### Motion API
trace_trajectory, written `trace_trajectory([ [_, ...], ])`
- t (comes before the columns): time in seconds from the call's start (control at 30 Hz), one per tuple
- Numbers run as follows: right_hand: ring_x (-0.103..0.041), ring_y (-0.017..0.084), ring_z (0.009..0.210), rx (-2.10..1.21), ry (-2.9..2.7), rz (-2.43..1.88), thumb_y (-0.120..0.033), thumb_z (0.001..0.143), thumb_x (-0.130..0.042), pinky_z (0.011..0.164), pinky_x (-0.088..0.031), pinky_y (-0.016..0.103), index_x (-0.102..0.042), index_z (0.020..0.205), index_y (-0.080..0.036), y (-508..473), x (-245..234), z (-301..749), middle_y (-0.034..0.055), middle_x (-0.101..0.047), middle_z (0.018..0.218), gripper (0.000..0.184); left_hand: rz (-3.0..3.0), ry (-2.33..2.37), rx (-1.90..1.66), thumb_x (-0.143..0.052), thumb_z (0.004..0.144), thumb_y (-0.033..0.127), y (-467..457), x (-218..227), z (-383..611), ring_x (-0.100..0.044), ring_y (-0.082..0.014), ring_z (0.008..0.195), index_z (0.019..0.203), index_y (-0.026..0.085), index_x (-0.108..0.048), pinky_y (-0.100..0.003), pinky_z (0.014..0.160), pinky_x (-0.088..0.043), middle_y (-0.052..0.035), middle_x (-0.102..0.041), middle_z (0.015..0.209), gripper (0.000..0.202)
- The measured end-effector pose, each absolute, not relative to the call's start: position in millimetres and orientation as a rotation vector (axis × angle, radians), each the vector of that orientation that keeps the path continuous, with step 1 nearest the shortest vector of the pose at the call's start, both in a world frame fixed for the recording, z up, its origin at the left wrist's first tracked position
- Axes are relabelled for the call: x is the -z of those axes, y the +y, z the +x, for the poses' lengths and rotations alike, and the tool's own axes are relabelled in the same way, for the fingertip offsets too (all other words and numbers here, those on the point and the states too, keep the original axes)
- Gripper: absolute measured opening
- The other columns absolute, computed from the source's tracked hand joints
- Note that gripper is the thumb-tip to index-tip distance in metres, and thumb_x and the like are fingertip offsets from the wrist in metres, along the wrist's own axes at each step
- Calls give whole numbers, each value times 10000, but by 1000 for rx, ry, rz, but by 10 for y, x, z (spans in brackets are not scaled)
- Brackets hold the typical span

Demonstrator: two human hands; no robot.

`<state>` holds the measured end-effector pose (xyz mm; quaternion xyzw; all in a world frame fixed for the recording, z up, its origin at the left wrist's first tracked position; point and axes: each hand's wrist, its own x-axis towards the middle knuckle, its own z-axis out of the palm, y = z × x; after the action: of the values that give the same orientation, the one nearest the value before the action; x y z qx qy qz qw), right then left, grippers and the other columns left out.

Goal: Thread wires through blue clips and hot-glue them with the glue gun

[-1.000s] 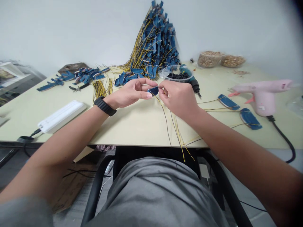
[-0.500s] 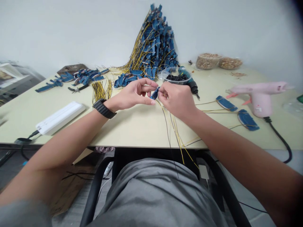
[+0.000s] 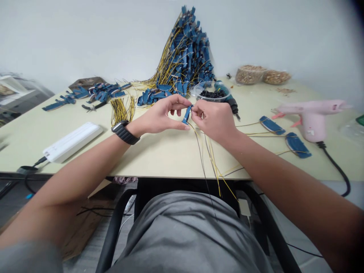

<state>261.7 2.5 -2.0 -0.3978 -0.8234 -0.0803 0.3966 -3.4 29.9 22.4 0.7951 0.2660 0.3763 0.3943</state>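
Observation:
A small blue strip-like piece [image 3: 186, 115] is held above the table, with thin black and yellow wires [image 3: 200, 146] trailing down from it past the table's front edge. My left hand [image 3: 162, 114] grips the piece between thumb and fingertips at its two ends. Beside it, my right hand [image 3: 212, 118] is closed in a pinch at the upper right end of the same piece. Whatever lies between the right fingertips is too small to make out. Two more blue pieces [image 3: 272, 125] with wires lie to the right of my right hand.
Behind my hands are a tall heap of wired blue pieces [image 3: 189, 53] and a clear tub of small black parts [image 3: 212, 94]. A pink glue gun [image 3: 314, 117] stands at right, its cable over the edge. At left lie a white power strip [image 3: 74, 142], pliers [image 3: 93, 107] and a wire bundle [image 3: 119, 110].
The blue piece has turned more upright between my hands, and more of its face shows. My left thumb sits slightly lower and further right, and the left wrist has rolled a little.

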Motion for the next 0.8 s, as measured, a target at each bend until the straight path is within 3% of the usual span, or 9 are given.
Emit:
trace_trajectory([
  [0.27,-631,215,770,145,-2078,-1024,-138,1071,-716,807,-445,390,-721,938,-257,38,33,2612,26,-776,864,178,2139,723,-988,-1307,644,744,292,-240,-52,-739,-257,1085,1219,258,-875,-416,951,-576,-71,-837,1211,868],
  [0.5,-681,241,811,166,-2120,-1061,-164,1107,-734,820,-469,401,-740,1001,-259,31,23,2618,49,-799,914,143,2128,727,-990,-1301,627,749,283,-249,-36,-658,-231,993,1174,247,-885,-424,920,-535,-51,-789,1127,851],
  [0.67,-710,270,823,174,-2128,-1051,-216,1155,-714,848,-503,432,-791,1073,-269,25,-8,2606,64,-821,940,124,2028,723,-934,-1331,595,684,275,-268,-12,-791,-337,1262,1132,260,-826,-473,1064,-580,-80,-845,1276,850],
  [0.8,-743,313,876,154,-2115,-1051,-289,1172,-731,879,-539,467,-811,1101,-286,31,-11,2620,84,-826,944,108,1930,724,-947,-1385,507,542,337,-241,-7,-786,-445,1460,1140,255,-817,-530,1152,-598,-91,-846,1287,898],
])
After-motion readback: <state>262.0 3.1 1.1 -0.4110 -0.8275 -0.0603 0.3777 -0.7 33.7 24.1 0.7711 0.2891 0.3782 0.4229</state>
